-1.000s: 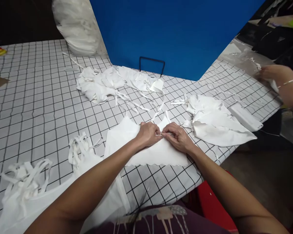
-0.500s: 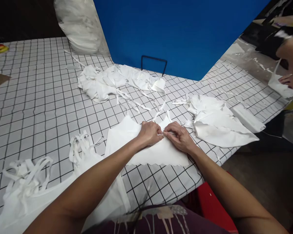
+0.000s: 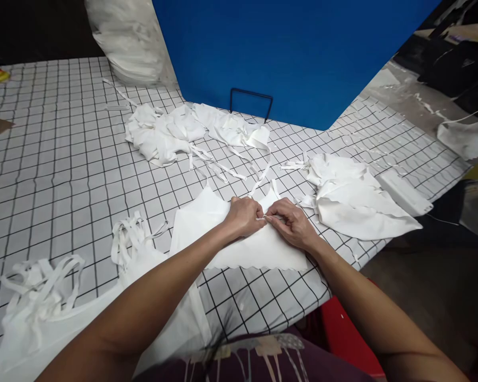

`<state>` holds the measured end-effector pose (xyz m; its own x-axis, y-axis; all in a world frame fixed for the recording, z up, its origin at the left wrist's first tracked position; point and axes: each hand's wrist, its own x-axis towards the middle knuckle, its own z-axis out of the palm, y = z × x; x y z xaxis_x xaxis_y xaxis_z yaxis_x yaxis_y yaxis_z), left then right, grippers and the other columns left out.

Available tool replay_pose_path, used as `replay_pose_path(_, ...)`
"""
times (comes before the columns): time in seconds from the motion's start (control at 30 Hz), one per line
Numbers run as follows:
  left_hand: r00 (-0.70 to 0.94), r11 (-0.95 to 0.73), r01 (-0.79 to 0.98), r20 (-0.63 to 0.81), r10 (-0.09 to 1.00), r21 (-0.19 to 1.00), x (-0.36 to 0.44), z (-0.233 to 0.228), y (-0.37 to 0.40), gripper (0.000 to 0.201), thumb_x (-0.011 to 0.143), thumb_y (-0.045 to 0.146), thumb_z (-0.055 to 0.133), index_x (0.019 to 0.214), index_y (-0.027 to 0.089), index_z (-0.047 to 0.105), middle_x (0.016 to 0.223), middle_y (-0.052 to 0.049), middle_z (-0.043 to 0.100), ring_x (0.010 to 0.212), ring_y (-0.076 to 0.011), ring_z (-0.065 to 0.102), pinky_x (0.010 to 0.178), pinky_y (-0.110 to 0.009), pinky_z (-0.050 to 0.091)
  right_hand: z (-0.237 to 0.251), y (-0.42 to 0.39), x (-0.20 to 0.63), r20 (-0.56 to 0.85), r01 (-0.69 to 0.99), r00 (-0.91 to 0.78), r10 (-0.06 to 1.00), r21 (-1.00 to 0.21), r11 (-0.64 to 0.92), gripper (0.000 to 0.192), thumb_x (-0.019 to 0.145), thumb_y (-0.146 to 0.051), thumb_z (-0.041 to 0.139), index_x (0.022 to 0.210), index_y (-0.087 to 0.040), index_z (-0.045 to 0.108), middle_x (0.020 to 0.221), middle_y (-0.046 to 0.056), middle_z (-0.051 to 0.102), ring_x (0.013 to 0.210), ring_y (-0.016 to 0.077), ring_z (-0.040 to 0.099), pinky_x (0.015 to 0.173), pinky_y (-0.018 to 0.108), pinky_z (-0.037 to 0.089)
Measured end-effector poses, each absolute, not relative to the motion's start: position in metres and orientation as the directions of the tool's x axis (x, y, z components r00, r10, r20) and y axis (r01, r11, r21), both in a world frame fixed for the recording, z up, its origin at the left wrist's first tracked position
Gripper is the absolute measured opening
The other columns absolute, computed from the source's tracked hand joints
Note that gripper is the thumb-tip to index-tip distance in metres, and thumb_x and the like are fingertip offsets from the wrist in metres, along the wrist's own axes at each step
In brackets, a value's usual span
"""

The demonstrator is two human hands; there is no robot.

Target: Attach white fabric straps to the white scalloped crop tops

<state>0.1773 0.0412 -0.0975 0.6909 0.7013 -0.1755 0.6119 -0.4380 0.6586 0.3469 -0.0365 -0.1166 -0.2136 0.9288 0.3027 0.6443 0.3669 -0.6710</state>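
Both hands – left hand (image 3: 245,216), right hand (image 3: 292,225) – are pinching a tiny clip, hard to make out, on the white garment (image 3: 239,244); fabric piles (image 3: 354,201) are lying beside it on the desk (image 3: 56,170).

Open checked tablecloth (image 3: 56,159) to the left, free for passing. Ahead, blocked by a crumpled heap of white fabric pieces (image 3: 171,132) and a black wire bracket (image 3: 250,103). Right side crowded by a stack of flat white fabric panels (image 3: 354,204).

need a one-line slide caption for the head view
Both hands, left hand and right hand, pinch a small fitting together over a flat white garment on a checked table strewn with white fabric piles.
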Motion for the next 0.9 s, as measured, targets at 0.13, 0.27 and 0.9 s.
replay_pose_path(0.13, 0.695, -0.437, 0.611, -0.181, 0.696, 0.660, 0.177, -0.098, 0.042, 0.015, 0.076, 0.024, 0.068, 0.063, 0.017, 0.065, 0.072, -0.004, 0.069, 0.084, -0.0254, 0.064, 0.097, -0.048, 0.038, -0.116, -0.037, 0.349, 0.296, 0.660, -0.240, 0.924, -0.648, 0.379, 0.009, 0.095, -0.023, 0.057, 0.090, -0.021, 0.063, 0.083, 0.006, 0.065, 0.083, 0.0219, 0.055, 0.079, 0.040, 0.045)
replay_pose_path(0.27, 0.710, -0.446, 0.603, -0.190, 0.678, 0.661, 0.177, -0.097, 0.042, 0.015, 0.077, 0.025, 0.070, 0.064, 0.018, 0.067, 0.073, -0.002, 0.070, 0.086, -0.0247, 0.064, 0.100, -0.048, 0.035, -0.108, -0.035, 0.355, 0.245, 0.740, -0.339, 0.908, -0.527, 0.418, 0.015, 0.097, -0.021, 0.051, 0.093, -0.019, 0.065, 0.088, 0.008, 0.064, 0.088, 0.0216, 0.052, 0.079, 0.038, 0.041)
replay_pose_path(0.9, 0.748, -0.757, 0.542, 0.201, 0.633, 0.366, 0.156, -0.114, 0.017, 0.042, 0.088, 0.031, 0.069, 0.123, 0.014, 0.056, 0.124, -0.015, 0.061, 0.119, -0.0318, 0.054, 0.100, -0.048, 0.041, -0.050, 0.072, 0.408, -0.004, 0.900, -0.353, 0.936, -0.274, 0.339, 0.016, 0.090, -0.017, 0.056, 0.098, -0.017, 0.070, 0.097, 0.008, 0.070, 0.096, 0.0238, 0.057, 0.083, 0.039, 0.037)
